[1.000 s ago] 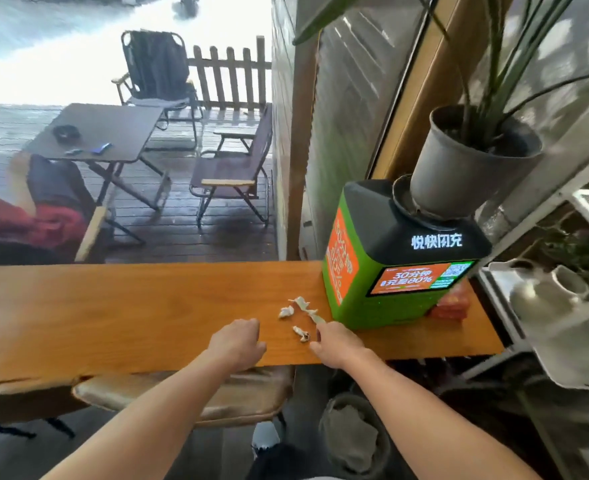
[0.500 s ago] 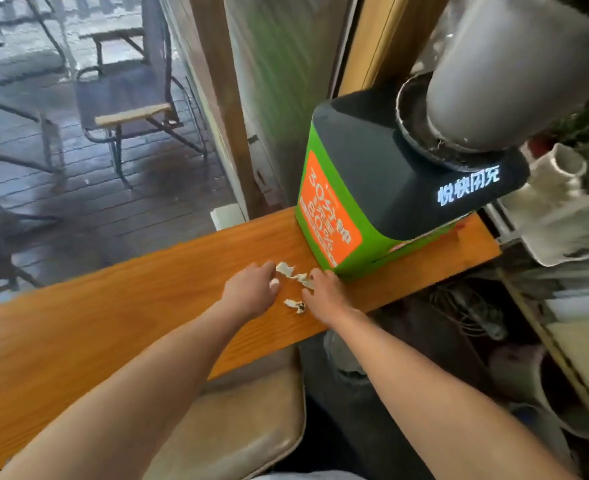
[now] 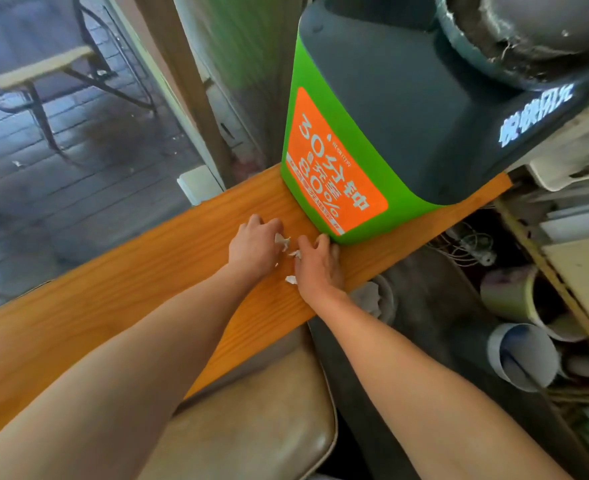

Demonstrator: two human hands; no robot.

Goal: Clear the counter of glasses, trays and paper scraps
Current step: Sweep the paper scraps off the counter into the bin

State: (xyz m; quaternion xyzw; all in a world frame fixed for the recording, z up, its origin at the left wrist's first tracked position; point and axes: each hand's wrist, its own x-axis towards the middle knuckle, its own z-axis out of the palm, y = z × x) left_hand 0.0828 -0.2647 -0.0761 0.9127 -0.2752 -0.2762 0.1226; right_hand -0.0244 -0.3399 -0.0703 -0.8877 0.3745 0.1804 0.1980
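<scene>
Several small white paper scraps (image 3: 282,241) lie on the orange wooden counter (image 3: 140,289), close to the green box. My left hand (image 3: 253,247) rests on the counter just left of them, fingers curled against one scrap. My right hand (image 3: 317,265) lies palm down on the right side, fingers spread, touching another scrap (image 3: 295,253). A third scrap (image 3: 290,279) sits by my right wrist. The hands cup the scraps between them; neither has one lifted off the counter.
A green and black box (image 3: 372,140) with an orange label stands on the counter's right end, a dark plant pot (image 3: 528,26) on top. A tan padded stool (image 3: 251,410) sits below the counter. Cups and clutter (image 3: 521,351) lie right. A chair stands outside.
My head has moved closer and lower over the counter. Both hands have closed in on the scraps from either side, pushing them nearer together.
</scene>
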